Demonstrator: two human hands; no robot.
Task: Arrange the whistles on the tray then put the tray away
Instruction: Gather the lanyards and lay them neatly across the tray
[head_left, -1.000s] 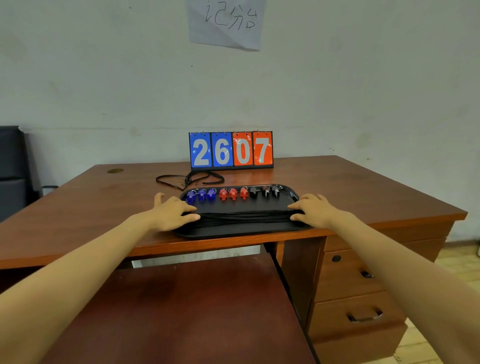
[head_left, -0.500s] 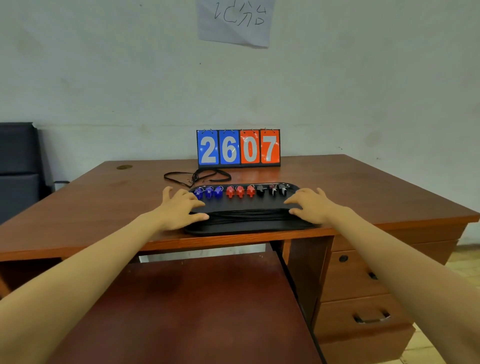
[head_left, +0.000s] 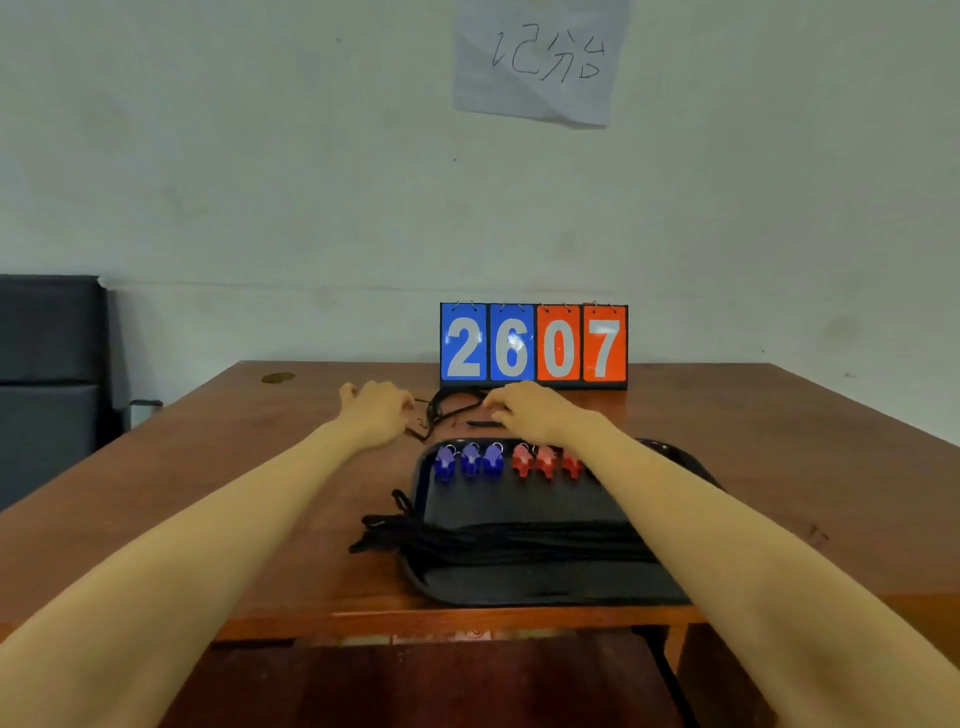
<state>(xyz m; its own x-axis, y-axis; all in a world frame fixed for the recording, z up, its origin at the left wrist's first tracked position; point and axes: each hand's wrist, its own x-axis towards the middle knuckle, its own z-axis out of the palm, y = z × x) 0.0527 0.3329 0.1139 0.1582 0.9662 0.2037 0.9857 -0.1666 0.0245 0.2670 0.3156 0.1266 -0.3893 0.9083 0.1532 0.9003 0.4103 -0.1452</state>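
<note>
right arm (head_left: 675, 499) crosses the tray (head_left: 519, 582), hiding whistles beyond the red ones (head_left: 545, 460)

Your right forearm (head_left: 675, 499) covers the right end of the black plastic tray (head_left: 519, 504) and whatever sits past the three red whistles (head_left: 545, 460), your curled fingers (head_left: 400, 405) hide their grip on the loose black cord (head_left: 447, 410), and the grey sofa (head_left: 47, 364) runs off the left edge.
</note>
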